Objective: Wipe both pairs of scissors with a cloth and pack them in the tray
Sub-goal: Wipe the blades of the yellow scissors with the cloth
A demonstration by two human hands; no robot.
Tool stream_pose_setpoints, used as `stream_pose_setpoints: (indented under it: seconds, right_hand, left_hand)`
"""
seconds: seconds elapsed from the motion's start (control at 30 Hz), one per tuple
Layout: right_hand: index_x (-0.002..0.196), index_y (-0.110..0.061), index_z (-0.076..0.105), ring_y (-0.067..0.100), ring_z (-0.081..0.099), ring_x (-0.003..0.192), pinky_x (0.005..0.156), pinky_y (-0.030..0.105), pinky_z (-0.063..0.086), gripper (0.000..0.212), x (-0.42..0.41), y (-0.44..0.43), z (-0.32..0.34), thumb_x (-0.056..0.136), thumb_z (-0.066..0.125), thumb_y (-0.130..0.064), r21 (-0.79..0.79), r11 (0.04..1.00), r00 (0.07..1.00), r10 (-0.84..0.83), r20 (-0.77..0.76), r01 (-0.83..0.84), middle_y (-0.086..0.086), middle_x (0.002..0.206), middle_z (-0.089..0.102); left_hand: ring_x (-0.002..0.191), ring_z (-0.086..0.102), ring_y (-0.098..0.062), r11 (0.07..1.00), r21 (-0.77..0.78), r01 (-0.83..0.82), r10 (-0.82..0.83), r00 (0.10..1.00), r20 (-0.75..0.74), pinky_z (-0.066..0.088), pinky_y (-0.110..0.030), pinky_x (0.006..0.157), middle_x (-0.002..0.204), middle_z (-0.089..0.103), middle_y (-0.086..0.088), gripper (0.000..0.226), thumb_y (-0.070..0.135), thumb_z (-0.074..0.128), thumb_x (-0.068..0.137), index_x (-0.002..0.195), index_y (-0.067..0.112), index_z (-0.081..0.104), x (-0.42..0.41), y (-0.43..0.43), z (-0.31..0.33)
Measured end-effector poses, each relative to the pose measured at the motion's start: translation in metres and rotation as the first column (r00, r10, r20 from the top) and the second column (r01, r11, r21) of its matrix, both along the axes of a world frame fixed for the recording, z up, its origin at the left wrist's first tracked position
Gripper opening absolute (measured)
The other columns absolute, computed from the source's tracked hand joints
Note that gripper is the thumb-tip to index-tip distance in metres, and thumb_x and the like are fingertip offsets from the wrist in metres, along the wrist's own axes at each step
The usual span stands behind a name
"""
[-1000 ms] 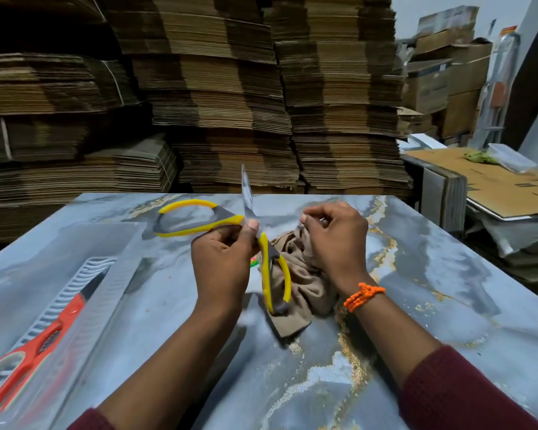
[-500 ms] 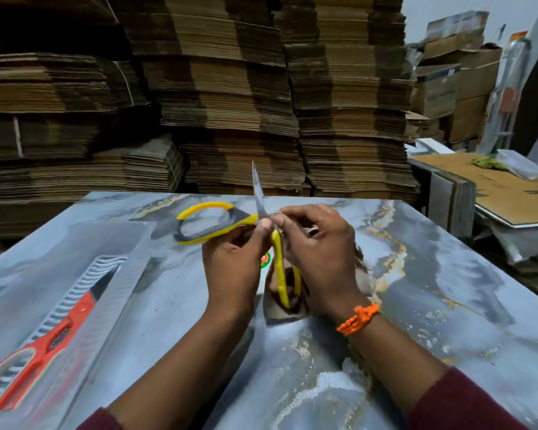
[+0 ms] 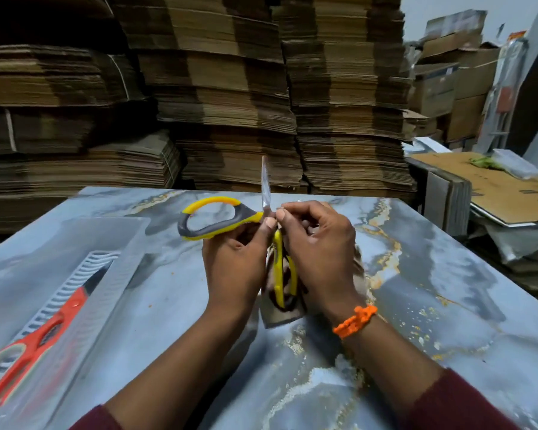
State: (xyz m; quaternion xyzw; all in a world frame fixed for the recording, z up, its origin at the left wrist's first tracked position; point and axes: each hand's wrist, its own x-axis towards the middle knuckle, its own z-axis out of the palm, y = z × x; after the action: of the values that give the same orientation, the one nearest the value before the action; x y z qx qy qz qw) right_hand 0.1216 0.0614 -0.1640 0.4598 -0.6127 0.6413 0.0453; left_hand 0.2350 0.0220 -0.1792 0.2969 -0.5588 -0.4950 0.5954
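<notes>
Mid-wipe: right hand point(image 3: 319, 249) pinching blade base, cloth point(image 3: 281, 318) tucked beneath; left hand point(image 3: 235, 265) gripping yellow scissors point(image 3: 218, 220) near pivot, splayed above table point(image 3: 168, 305). Rigid, light, sharp-edged, likely best held by handles. Orange scissors point(image 3: 41, 332) already in tray point(image 3: 106, 243).

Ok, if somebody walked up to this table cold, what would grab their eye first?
Probably the yellow scissors, spread wide open at the table's middle, one blade pointing straight up, gripped by the left hand and right hand over a beige cloth. Next, the orange scissors lying in the clear tray at the left. Behind looms a wall of stacked flattened cardboard.
</notes>
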Motion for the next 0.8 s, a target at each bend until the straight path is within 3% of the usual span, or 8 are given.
stream_pose_setpoints:
  seconds: [0.1, 0.23, 0.33, 0.43, 0.53, 0.63, 0.73, 0.8]
  right_hand:
    - [0.088, -0.018, 0.080, 0.004, 0.071, 0.074, 0.071, 0.028, 0.059, 0.003, -0.008, 0.000, 0.000, 0.089, 0.078, -0.018, 0.018, 1.000, 0.998, -0.023, 0.066, 0.022, -0.008, 0.078, 0.076]
    - [0.093, -0.019, 0.081, 0.004, 0.072, 0.082, 0.075, 0.022, 0.056, 0.005, -0.002, 0.000, -0.003, 0.089, 0.078, -0.019, 0.033, 0.999, 0.999, 0.025, -0.043, -0.024, -0.009, 0.086, 0.076]
    - [0.093, -0.020, 0.081, 0.004, 0.070, 0.083, 0.076, 0.025, 0.054, 0.007, -0.005, 0.001, -0.005, 0.090, 0.076, -0.018, 0.029, 0.999, 0.999, 0.014, -0.036, -0.013, -0.010, 0.085, 0.076]
    - [0.098, -0.021, 0.081, 0.006, 0.067, 0.092, 0.084, 0.024, 0.054, 0.010, -0.001, 0.001, -0.005, 0.089, 0.076, -0.017, 0.024, 1.000, 0.975, 0.001, -0.222, 0.004, -0.009, 0.093, 0.075]
    - [0.096, -0.021, 0.082, 0.004, 0.067, 0.090, 0.084, 0.033, 0.056, 0.009, -0.004, 0.002, -0.003, 0.091, 0.075, -0.018, 0.033, 0.999, 0.985, -0.005, -0.174, 0.011, -0.009, 0.091, 0.076]
    - [0.097, -0.019, 0.081, 0.009, 0.065, 0.093, 0.085, 0.026, 0.052, 0.009, -0.001, 0.002, -0.005, 0.090, 0.076, -0.018, 0.008, 1.000, 0.956, -0.005, -0.293, 0.007, -0.006, 0.094, 0.075]
    - [0.093, -0.020, 0.082, 0.007, 0.067, 0.089, 0.086, 0.034, 0.055, 0.008, -0.007, 0.002, -0.003, 0.088, 0.076, -0.018, 0.037, 0.999, 0.981, -0.019, -0.194, 0.027, -0.008, 0.090, 0.076]
    - [0.094, -0.021, 0.081, 0.011, 0.065, 0.091, 0.086, 0.031, 0.053, 0.008, -0.001, 0.005, -0.007, 0.088, 0.076, -0.019, 0.024, 0.999, 0.958, -0.037, -0.284, 0.046, -0.007, 0.091, 0.075]
  left_hand:
    - [0.083, 0.078, -0.024, 0.999, 0.038, 0.008, -0.007, 1.000, -0.021, 0.060, -0.054, 0.088, 0.078, 0.080, -0.003, 0.005, 0.018, 0.079, 0.087, 0.083, 0.015, 0.080, 0.000, 0.003, -0.003]
    - [0.081, 0.078, -0.024, 1.000, 0.006, 0.006, -0.006, 1.000, 0.026, 0.061, -0.054, 0.086, 0.077, 0.080, -0.003, 0.013, 0.030, 0.078, 0.083, 0.081, 0.017, 0.081, 0.001, -0.005, -0.005]
    - [0.074, 0.076, -0.024, 1.000, 0.015, -0.009, 0.008, 0.999, 0.034, 0.061, -0.056, 0.084, 0.073, 0.078, -0.005, 0.017, 0.031, 0.078, 0.083, 0.079, 0.015, 0.080, 0.003, -0.006, -0.006]
    - [0.074, 0.074, -0.020, 1.000, 0.005, 0.005, -0.005, 1.000, 0.027, 0.061, -0.055, 0.084, 0.075, 0.079, -0.004, 0.013, 0.030, 0.078, 0.084, 0.078, 0.019, 0.081, 0.005, -0.008, -0.001]
    - [0.078, 0.076, -0.025, 0.997, 0.066, 0.031, -0.031, 1.000, 0.001, 0.061, -0.056, 0.087, 0.077, 0.079, -0.008, 0.013, 0.031, 0.078, 0.079, 0.076, 0.019, 0.081, 0.004, -0.008, -0.001]
    - [0.076, 0.074, -0.023, 0.998, 0.038, 0.049, -0.049, 0.999, -0.010, 0.061, -0.055, 0.086, 0.077, 0.079, -0.007, 0.011, 0.028, 0.077, 0.082, 0.073, 0.024, 0.082, 0.006, -0.008, 0.002]
    - [0.078, 0.075, -0.030, 0.996, 0.088, 0.025, -0.024, 1.000, -0.011, 0.061, -0.057, 0.087, 0.076, 0.079, -0.009, 0.009, 0.032, 0.078, 0.076, 0.070, 0.026, 0.082, 0.005, -0.009, 0.000]
    - [0.081, 0.075, -0.034, 0.995, 0.099, 0.025, -0.023, 1.000, -0.021, 0.061, -0.057, 0.087, 0.077, 0.079, -0.012, 0.012, 0.033, 0.077, 0.076, 0.072, 0.023, 0.082, 0.006, -0.010, 0.002]
